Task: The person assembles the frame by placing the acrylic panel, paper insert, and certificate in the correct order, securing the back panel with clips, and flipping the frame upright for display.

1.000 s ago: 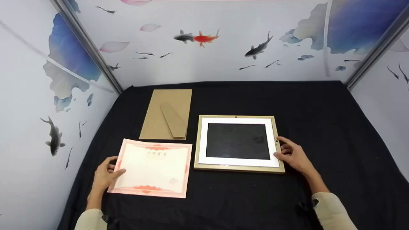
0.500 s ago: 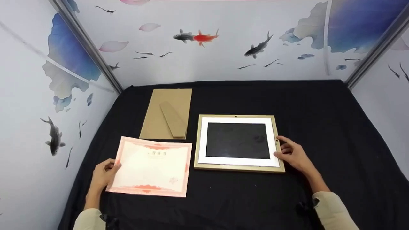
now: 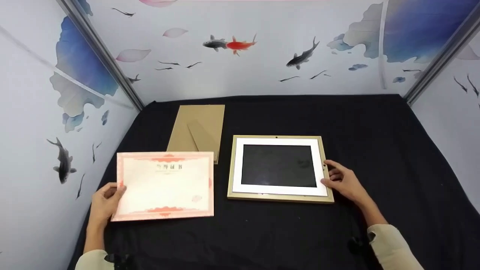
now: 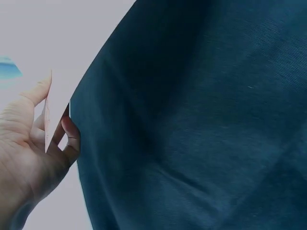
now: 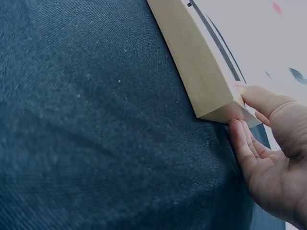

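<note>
My left hand (image 3: 104, 204) pinches the left edge of a certificate (image 3: 165, 187), a cream sheet with a pink and red border. In the left wrist view the thumb lies on one face of the sheet, with fingers behind it. The certificate is raised and overlaps the lower part of a brown backing board (image 3: 204, 120) that has a stand leg. To the right lies a gold picture frame (image 3: 281, 198) with a white mat around a dark opening. My right hand (image 3: 347, 185) grips its right side, thumb on top and fingers against the outer edge, also seen in the right wrist view.
Black cloth (image 3: 262, 236) covers the table under everything. White panels (image 3: 262, 22) printed with fish and leaves stand at the back and both sides, joined by metal posts (image 3: 108, 56) at the corners.
My left hand has lifted the certificate and drawn it left and upward in view, so it now covers the backing board's lower end. The right hand and the picture frame stay in place.
</note>
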A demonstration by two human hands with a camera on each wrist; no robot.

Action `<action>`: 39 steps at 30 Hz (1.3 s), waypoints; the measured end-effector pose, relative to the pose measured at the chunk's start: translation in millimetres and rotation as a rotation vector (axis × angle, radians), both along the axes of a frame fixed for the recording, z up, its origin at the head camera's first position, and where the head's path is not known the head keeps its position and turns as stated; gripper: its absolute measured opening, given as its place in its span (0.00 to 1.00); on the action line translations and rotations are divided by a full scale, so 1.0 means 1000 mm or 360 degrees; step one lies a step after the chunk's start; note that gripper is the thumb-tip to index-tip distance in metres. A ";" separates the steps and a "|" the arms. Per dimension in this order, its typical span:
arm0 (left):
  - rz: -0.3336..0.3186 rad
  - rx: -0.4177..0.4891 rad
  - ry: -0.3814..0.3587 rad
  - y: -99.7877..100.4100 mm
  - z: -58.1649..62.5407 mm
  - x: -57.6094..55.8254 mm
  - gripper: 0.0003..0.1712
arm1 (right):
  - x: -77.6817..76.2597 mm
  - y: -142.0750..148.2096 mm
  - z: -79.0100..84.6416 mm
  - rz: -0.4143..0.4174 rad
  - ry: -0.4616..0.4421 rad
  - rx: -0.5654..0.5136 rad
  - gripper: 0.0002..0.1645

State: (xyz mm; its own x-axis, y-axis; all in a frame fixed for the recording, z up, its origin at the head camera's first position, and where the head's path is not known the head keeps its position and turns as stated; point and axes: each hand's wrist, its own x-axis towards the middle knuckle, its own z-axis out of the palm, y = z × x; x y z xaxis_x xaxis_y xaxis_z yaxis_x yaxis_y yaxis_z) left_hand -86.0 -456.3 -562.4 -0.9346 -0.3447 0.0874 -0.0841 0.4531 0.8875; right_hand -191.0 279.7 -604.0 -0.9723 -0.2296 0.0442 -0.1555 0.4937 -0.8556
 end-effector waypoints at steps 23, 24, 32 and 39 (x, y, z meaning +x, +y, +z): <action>-0.0093 0.0326 0.0226 0.059 0.023 -0.042 0.12 | 0.000 0.001 0.000 -0.0014 -0.0040 0.0033 0.40; -0.0104 0.0344 0.0233 0.061 0.024 -0.042 0.12 | 0.000 0.001 0.000 -0.0015 -0.0046 0.0031 0.40; -0.0070 0.0252 0.0190 0.050 0.024 -0.049 0.14 | -0.003 0.002 -0.004 -0.0001 -0.0047 0.0028 0.40; -0.0015 0.0326 0.0207 0.047 0.029 -0.050 0.16 | -0.002 0.003 -0.004 -0.0001 -0.0044 0.0023 0.40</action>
State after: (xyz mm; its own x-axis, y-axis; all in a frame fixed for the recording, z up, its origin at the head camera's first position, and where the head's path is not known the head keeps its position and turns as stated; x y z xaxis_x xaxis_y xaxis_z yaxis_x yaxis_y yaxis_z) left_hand -136.4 -409.6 -533.8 -0.9234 -0.3588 0.1363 0.0402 0.2628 0.9640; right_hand -193.3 282.4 -607.5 -0.9732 -0.2297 0.0139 -0.1316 0.5061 -0.8524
